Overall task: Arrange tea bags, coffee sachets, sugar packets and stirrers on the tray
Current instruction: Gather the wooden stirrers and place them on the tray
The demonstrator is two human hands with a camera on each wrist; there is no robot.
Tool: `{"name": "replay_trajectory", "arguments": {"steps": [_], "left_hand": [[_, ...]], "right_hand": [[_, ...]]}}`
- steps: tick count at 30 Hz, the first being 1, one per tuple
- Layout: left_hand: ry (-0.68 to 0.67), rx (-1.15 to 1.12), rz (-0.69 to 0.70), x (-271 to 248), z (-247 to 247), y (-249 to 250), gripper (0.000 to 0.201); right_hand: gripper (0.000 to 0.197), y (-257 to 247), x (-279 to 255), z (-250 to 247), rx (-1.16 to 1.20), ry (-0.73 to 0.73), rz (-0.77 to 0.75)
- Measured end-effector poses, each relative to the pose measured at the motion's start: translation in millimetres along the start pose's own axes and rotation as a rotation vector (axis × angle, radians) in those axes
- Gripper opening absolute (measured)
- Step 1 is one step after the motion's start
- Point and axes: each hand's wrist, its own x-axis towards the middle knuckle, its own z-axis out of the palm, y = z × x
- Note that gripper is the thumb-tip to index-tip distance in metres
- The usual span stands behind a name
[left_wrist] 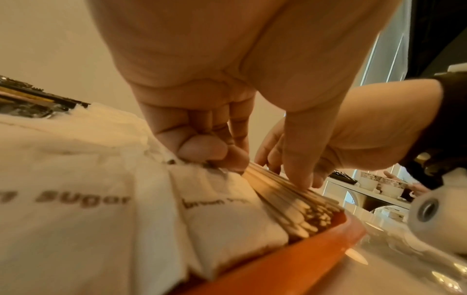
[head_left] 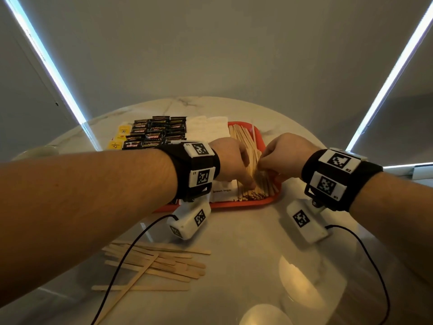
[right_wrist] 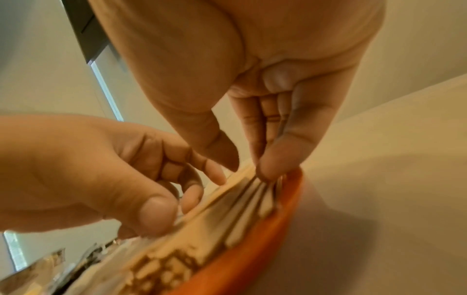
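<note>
A red tray (head_left: 246, 204) on the table holds yellow tea bags (head_left: 119, 137), black coffee sachets (head_left: 154, 132), white sugar packets (head_left: 208, 130) and, along its right side, a pile of wooden stirrers (head_left: 246, 141). Both hands are on that pile. My left hand (head_left: 234, 160) has its fingers curled at the pile's left side, next to the sugar packets (left_wrist: 76, 179), and its thumb pressed on top of the stirrers (left_wrist: 290, 199). My right hand (head_left: 278, 156) pinches the stirrers (right_wrist: 227, 209) between thumb and fingertips beside the tray's right rim (right_wrist: 252, 249).
Several loose stirrers (head_left: 159, 263) lie scattered on the pale marble table (head_left: 246, 254) near its front left. Black cables (head_left: 121, 261) run from both wrist cameras across the table. A pale round object (head_left: 44, 151) sits at the far left.
</note>
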Motion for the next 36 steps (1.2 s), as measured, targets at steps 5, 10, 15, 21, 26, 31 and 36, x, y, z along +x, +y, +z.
{"name": "replay_trajectory", "arguments": {"steps": [5,10,15,21,26,31,36], "left_hand": [[-0.020,-0.020,-0.017,1,-4,0,0.051],[-0.009,-0.046,-0.019,-1,-5,-4,0.039],[0.004,-0.061,-0.001,-5,-2,-9,0.029],[0.079,-0.150,0.045,-43,-18,-23,0.023],[0.117,-0.093,0.047,-117,-39,-74,0.006],[0.044,0.029,-0.085,-203,-37,-132,0.022],[-0.089,0.183,-0.238,-247,-24,-156,0.075]], "right_hand": [[0.028,-6,0,3,-0.052,-0.076,-0.055],[0.016,-8,11,-1,0.007,0.042,-0.102],[0.017,-7,28,1,-0.092,0.032,-0.146],[0.010,-21,14,1,-0.053,0.093,-0.241],[0.016,-68,-54,25,-0.185,-0.135,-0.491],[0.049,-100,-109,78,-0.536,-0.344,-0.621],[0.065,-134,-120,100,-0.602,-0.325,-0.711]]}}
